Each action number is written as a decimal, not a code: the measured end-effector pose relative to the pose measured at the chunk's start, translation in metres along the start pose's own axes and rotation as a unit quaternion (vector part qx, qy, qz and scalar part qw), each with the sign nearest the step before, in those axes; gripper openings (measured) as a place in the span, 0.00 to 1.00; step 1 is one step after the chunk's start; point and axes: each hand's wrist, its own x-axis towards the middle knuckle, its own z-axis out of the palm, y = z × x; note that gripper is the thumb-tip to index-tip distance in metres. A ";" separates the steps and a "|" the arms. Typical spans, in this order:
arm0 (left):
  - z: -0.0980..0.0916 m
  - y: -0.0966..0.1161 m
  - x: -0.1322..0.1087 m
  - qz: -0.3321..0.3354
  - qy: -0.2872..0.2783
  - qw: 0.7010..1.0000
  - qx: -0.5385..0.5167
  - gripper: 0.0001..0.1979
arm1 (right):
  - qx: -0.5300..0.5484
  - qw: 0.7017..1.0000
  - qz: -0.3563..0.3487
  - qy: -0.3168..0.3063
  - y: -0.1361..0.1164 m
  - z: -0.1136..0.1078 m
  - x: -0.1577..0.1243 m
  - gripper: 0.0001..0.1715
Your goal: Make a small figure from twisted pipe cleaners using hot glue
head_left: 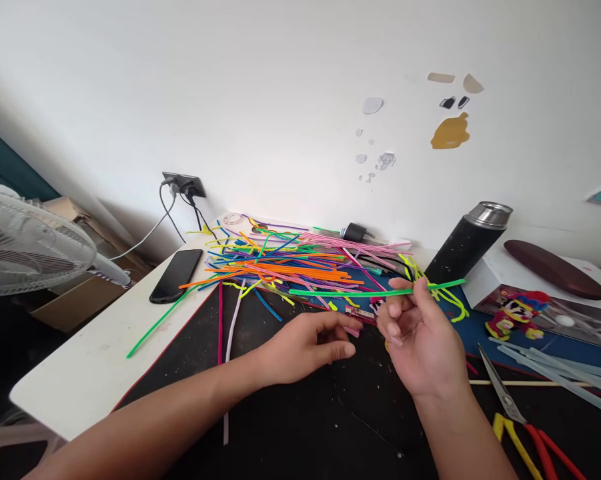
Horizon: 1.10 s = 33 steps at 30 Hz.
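Observation:
Between the thumb and fingers of my right hand, a bright green pipe cleaner is pinched; it runs almost level to the left and sticks out to the right. It may be more than one strand. My left hand hovers over the dark mat with thumb and fingers apart, holding nothing. Just past its fingertips lies a small pink-and-white item, partly hidden. Behind both hands spreads a heap of many-coloured pipe cleaners, with orange, pink, purple and blue strands.
Scissors lie at right near pale strips and a small colourful figure. A black flask stands beside a white box topped by a maroon case. A phone and fan are left.

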 end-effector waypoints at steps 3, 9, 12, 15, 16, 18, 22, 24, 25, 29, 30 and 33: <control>0.002 -0.007 0.004 -0.001 0.053 0.979 -0.198 0.24 | -0.017 1.000 0.021 0.005 0.008 0.004 -0.002 0.30; -0.004 -0.011 0.000 0.004 0.126 0.907 -0.402 0.21 | -0.094 0.994 0.046 -0.023 0.020 0.014 -0.011 0.31; -0.007 -0.008 -0.003 -0.009 0.106 0.902 -0.419 0.21 | -0.113 0.992 0.049 -0.020 0.023 0.016 -0.013 0.30; -0.007 -0.006 -0.004 -0.011 0.089 0.903 -0.419 0.23 | -0.119 0.991 0.051 -0.012 0.027 0.016 -0.012 0.30; -0.007 -0.007 -0.004 -0.008 0.092 0.903 -0.419 0.22 | -0.121 0.991 0.052 -0.011 0.028 0.015 -0.011 0.30; -0.009 -0.009 -0.002 -0.002 0.109 0.901 -0.420 0.19 | -0.126 0.990 0.055 -0.014 0.031 0.014 -0.011 0.30; -0.016 -0.015 0.003 -0.005 0.147 0.896 -0.418 0.16 | -0.130 0.989 0.066 -0.029 0.035 0.014 -0.012 0.29; -0.020 -0.018 0.005 -0.002 0.158 0.895 -0.417 0.16 | -0.130 0.989 0.067 -0.031 0.035 0.015 -0.012 0.29; -0.021 -0.018 0.006 0.000 0.161 0.895 -0.416 0.16 | -0.131 0.989 0.066 -0.030 0.035 0.015 -0.013 0.30; -0.021 -0.019 0.006 0.005 0.155 0.909 -0.386 0.17 | -0.133 0.989 0.063 -0.030 0.036 0.017 -0.012 0.30; -0.022 -0.018 0.006 0.004 0.150 0.918 -0.368 0.18 | -0.133 0.989 0.063 -0.029 0.037 0.017 -0.012 0.30; -0.032 -0.013 0.004 -0.009 0.120 0.948 -0.295 0.22 | -0.132 0.989 0.059 -0.027 0.037 0.015 -0.011 0.31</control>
